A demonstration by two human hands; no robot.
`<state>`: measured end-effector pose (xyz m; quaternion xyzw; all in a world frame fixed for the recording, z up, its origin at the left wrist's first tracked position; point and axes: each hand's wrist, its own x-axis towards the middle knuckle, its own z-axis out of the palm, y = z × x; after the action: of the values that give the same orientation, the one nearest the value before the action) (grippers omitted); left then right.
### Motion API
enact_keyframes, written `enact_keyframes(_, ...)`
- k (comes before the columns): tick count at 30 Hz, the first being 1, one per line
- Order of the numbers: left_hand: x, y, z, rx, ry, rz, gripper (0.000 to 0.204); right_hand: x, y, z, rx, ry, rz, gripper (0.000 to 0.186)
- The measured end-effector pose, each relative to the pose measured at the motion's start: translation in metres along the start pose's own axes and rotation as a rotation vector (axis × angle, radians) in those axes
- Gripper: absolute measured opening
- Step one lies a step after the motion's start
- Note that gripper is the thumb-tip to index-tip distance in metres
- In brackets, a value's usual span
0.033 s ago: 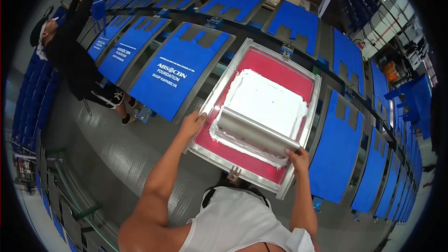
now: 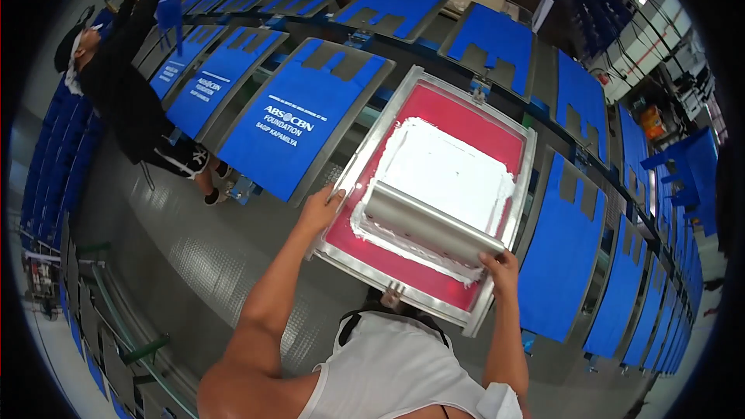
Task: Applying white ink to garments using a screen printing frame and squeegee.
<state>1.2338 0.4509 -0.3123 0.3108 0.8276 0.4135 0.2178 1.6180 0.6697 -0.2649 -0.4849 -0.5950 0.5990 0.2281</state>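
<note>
A silk-screen frame with metal rails and red mesh lies tilted in front of me. White ink covers a rough rectangle in the middle of the mesh. Across the ink's near part rests a long metal squeegee. My left hand is closed on the frame's left rail near its lower corner. At the squeegee's right end my right hand is closed, thumb on top. What lies under the frame is hidden.
Left of the frame is a board with a printed blue bag piece. Another blue piece lies on the right-hand board, in a long row. A co-worker in black reaches up at the far left. A metal hinge projects from the near edge.
</note>
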Motion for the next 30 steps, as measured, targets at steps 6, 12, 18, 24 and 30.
enact_keyframes(6,-0.016,0.03,-0.003,-0.027,-0.061,-0.013,0.053,-0.021,-0.003,-0.01,0.078,0.094,-0.08,0.029)
enact_keyframes(12,0.027,-0.011,0.016,-0.248,-0.222,0.075,0.05,-0.03,-0.013,0.02,-0.023,0.228,-0.019,0.032)
enact_keyframes(18,0.03,-0.012,0.027,-0.356,-0.185,0.072,0.043,-0.03,-0.021,0.024,0.022,0.244,0.031,0.031)
enact_keyframes(24,0.015,-0.024,0.025,-0.291,-0.189,0.019,0.042,-0.023,-0.021,0.012,-0.014,0.15,0.051,0.032)
enact_keyframes(30,0.012,-0.028,0.035,-0.325,-0.153,-0.037,0.046,-0.024,-0.012,0.008,-0.021,0.127,0.016,0.029)
